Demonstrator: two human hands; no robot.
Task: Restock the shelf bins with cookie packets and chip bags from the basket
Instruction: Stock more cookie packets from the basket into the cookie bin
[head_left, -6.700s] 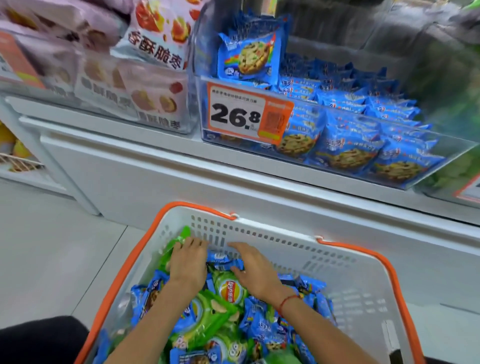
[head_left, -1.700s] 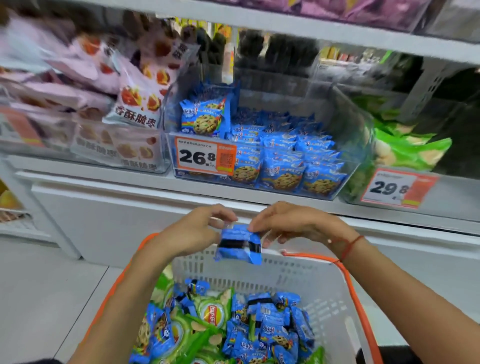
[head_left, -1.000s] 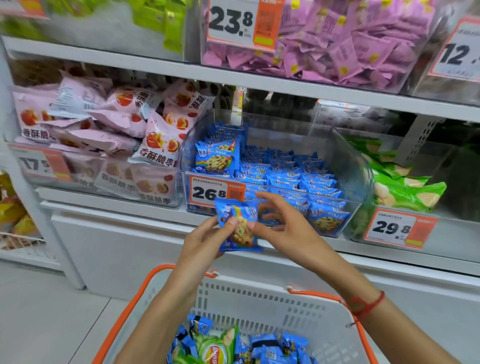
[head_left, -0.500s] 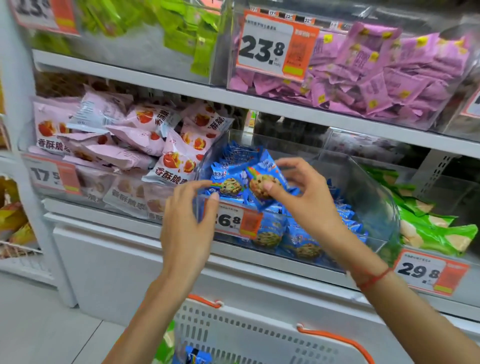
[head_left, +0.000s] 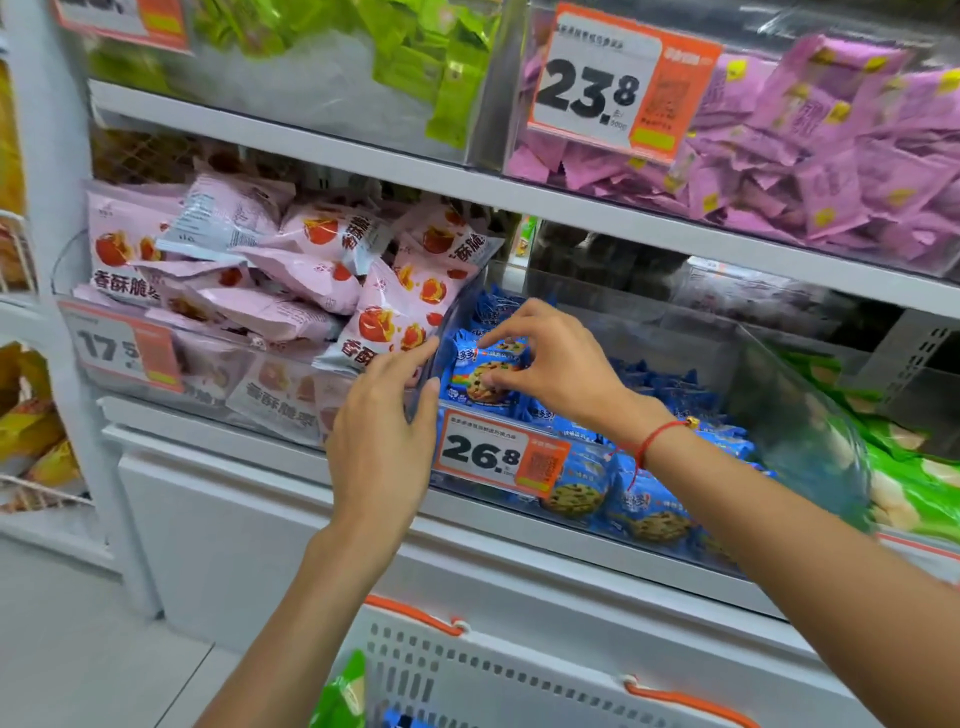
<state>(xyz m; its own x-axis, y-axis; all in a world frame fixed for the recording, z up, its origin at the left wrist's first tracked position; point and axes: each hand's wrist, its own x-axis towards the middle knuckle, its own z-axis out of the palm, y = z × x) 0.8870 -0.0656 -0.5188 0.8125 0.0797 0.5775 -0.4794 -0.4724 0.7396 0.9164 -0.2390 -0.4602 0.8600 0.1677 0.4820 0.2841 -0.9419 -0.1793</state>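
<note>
Placement step: right hand (head_left: 550, 364) pinches blue cookie packet (head_left: 485, 376) upright at front-left of clear bin (head_left: 800, 415) tagged 26.8. Left hand (head_left: 387, 421), fingers straight, steadies bin's corner. Next: release packet, reach down to basket (head_left: 519, 680) for more.
</note>
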